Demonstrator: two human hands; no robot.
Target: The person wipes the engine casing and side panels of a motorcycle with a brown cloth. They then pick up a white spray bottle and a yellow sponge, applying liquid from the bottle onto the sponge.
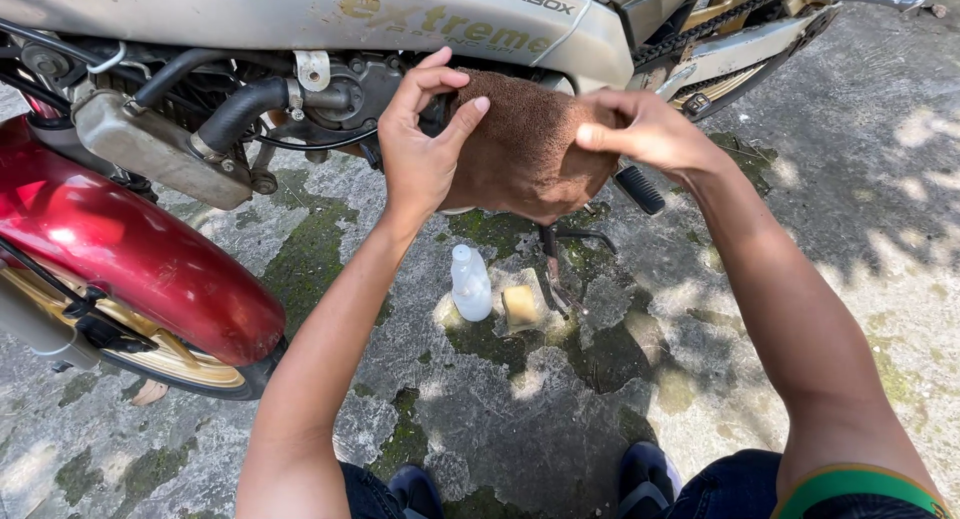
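Left hand (pixel 420 144) and right hand (pixel 640 129) each pinch an edge of a brown cloth (pixel 525 149), apparently against the motorcycle frame (pixel 300 14).

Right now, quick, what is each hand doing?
Left hand: fingers pinching one edge of the brown cloth.
Right hand: fingers closed on the cloth's other edge.
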